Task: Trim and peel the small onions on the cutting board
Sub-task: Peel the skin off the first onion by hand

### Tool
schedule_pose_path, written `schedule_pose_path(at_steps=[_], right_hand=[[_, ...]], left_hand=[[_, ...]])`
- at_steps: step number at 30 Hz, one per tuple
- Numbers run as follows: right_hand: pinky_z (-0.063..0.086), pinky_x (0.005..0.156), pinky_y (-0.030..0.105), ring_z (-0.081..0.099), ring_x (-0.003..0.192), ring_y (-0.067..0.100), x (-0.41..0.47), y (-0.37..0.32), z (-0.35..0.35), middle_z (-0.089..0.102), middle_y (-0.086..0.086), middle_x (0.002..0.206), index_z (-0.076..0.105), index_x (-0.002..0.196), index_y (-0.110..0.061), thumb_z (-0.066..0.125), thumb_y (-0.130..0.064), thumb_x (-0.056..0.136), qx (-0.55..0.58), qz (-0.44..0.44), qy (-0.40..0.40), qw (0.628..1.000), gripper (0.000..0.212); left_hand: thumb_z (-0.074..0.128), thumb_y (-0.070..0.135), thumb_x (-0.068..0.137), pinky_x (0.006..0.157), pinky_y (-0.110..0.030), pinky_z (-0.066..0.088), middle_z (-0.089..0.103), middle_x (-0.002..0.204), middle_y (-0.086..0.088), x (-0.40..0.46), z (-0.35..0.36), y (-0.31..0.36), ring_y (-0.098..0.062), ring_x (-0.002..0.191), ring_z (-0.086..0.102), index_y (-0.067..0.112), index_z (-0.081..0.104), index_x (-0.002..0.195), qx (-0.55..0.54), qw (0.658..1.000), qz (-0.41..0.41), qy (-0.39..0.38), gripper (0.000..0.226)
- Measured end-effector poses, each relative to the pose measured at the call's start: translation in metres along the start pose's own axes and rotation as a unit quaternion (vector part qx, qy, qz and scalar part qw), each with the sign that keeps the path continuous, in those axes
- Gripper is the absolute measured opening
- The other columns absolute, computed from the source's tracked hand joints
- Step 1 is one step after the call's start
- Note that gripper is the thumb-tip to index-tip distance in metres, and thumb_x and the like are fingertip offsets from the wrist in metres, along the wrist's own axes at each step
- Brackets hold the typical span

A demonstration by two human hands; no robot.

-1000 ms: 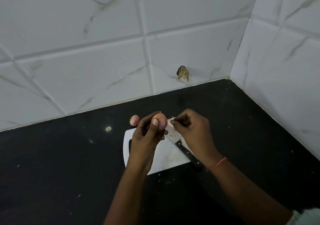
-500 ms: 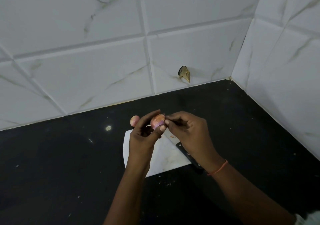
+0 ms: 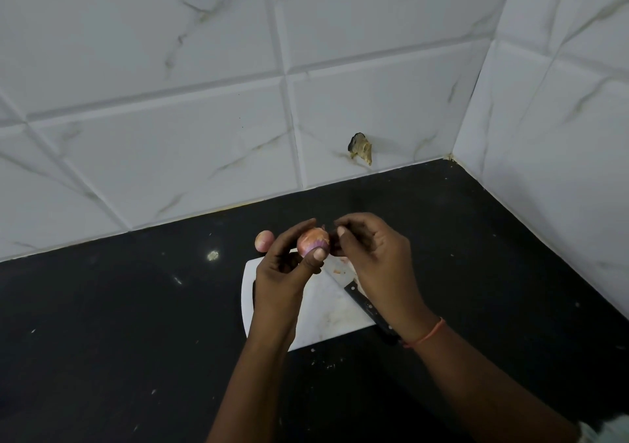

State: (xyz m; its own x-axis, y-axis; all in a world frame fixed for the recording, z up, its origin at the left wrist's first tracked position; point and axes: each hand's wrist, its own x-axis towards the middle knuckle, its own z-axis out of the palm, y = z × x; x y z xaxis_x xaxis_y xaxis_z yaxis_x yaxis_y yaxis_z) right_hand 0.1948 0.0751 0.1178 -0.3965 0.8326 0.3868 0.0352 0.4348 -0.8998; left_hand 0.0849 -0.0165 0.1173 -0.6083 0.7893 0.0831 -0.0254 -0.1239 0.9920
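Observation:
My left hand (image 3: 282,269) holds a small pinkish onion (image 3: 311,240) between thumb and fingers, lifted above the white cutting board (image 3: 323,310). My right hand (image 3: 374,255) is right beside it, its fingertips pinching the onion's papery skin at the top right. A second small onion (image 3: 263,240) lies past the board's far left corner, partly hidden by my left hand. A black-handled knife (image 3: 366,306) lies across the board on the right, partly under my right wrist.
The black countertop (image 3: 119,323) carries scattered crumbs and a pale spot (image 3: 212,255). White marble-look tiled walls (image 3: 204,119) close the back and right. A chipped hole (image 3: 360,148) marks the back wall near the corner.
My right hand has moved in from a little apart to pinch the skin on the onion. My left hand turned the onion slightly, showing purple beneath the skin.

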Motion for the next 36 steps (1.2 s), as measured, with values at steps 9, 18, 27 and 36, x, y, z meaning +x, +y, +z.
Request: schedule_pose_path(at_steps=[9, 18, 27, 36], right_hand=[[0.054, 0.079, 0.016, 0.066, 0.090, 0.006, -0.004, -0.004, -0.002, 0.072, -0.001, 0.095, 0.072, 0.100, -0.009, 0.070, -0.014, 0.087, -0.064, -0.093, -0.041, 0.993, 0.014], [0.042, 0.077, 0.002, 0.053, 0.087, -0.011, 0.000, -0.001, 0.000, 0.056, -0.013, 0.097, 0.061, 0.102, -0.015, 0.063, -0.022, 0.093, -0.172, -0.078, -0.106, 0.976, 0.012], [0.053, 0.065, 0.020, 0.062, 0.073, 0.003, 0.010, 0.005, -0.017, 0.065, -0.009, 0.078, 0.066, 0.088, -0.018, 0.063, -0.027, 0.093, -0.196, -0.021, -0.043, 0.979, 0.011], [0.056, 0.081, 0.020, 0.067, 0.091, 0.006, 0.000, -0.006, -0.006, 0.073, -0.002, 0.100, 0.073, 0.105, -0.012, 0.071, -0.017, 0.087, -0.095, -0.074, -0.068, 0.990, 0.018]], left_hand=[[0.076, 0.014, 0.080, 0.097, -0.052, 0.054, 0.071, 0.120, 0.001, 0.001, -0.002, 0.001, -0.019, 0.111, 0.066, 0.019, 0.068, 0.120, 0.005, 1.000, 0.007, 0.015, 0.041], [0.079, 0.020, 0.075, 0.093, -0.045, 0.057, 0.071, 0.114, 0.008, 0.004, -0.007, 0.001, -0.016, 0.106, 0.067, 0.021, 0.070, 0.116, 0.085, 0.996, 0.034, 0.002, 0.042], [0.078, 0.012, 0.082, 0.093, -0.057, 0.054, 0.071, 0.119, 0.005, 0.003, -0.009, -0.001, -0.019, 0.108, 0.067, 0.026, 0.070, 0.116, 0.057, 0.998, 0.008, -0.005, 0.037], [0.077, 0.011, 0.082, 0.094, -0.051, 0.056, 0.070, 0.120, 0.004, 0.004, -0.009, -0.001, -0.019, 0.108, 0.067, 0.023, 0.069, 0.122, 0.060, 0.998, 0.014, 0.000, 0.042]])
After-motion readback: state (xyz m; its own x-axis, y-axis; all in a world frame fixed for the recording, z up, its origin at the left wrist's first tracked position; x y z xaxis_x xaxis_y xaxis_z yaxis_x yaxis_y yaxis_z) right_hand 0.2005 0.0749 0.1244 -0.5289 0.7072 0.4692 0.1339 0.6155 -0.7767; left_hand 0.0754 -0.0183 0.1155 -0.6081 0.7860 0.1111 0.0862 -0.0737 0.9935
